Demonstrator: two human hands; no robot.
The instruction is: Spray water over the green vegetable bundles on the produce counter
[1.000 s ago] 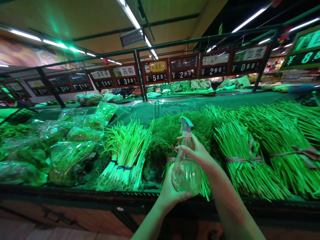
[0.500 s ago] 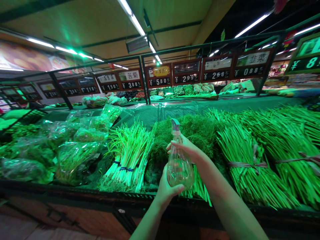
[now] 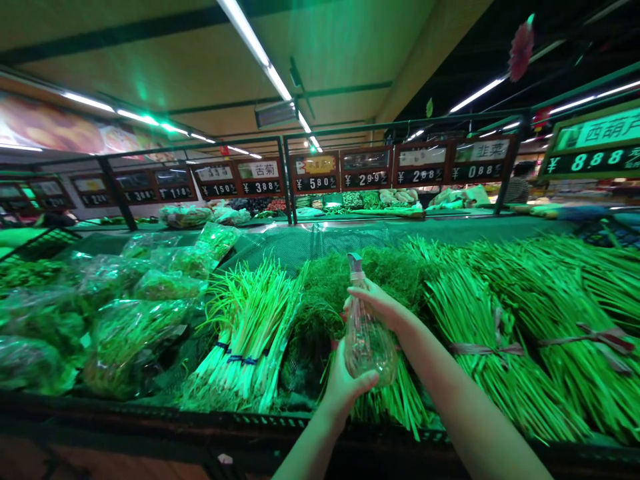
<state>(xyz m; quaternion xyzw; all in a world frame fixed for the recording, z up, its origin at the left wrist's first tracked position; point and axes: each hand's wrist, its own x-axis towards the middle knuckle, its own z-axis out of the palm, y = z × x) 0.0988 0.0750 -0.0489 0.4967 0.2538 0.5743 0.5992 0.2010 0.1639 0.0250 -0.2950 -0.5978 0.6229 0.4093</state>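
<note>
A clear spray bottle [image 3: 369,347] with a grey spray head is held upright over the vegetable display. My left hand [image 3: 345,387] supports it low down, thumb across the front near the base. Higher up, my right hand [image 3: 377,300] is wrapped round the bottle's neck just under the spray head. Behind the bottle lies a heap of feathery dark greens [image 3: 320,293]. To its left stand bundles of thin green stalks with white ends [image 3: 250,333], tied with blue bands. On the right are long green stalk bundles [image 3: 480,333] bound with pale strips.
Bagged leafy greens [image 3: 135,340] fill the left of the display. A black front rim [image 3: 165,413] runs below the vegetables. Price signs [image 3: 315,175] hang on a frame behind, with more produce beyond. A larger price sign [image 3: 590,150] stands at the right.
My view has tilted up slightly, so the display sits lower in the picture. The bottle and both hands have shifted slightly right and down in view, with the same grip.
</note>
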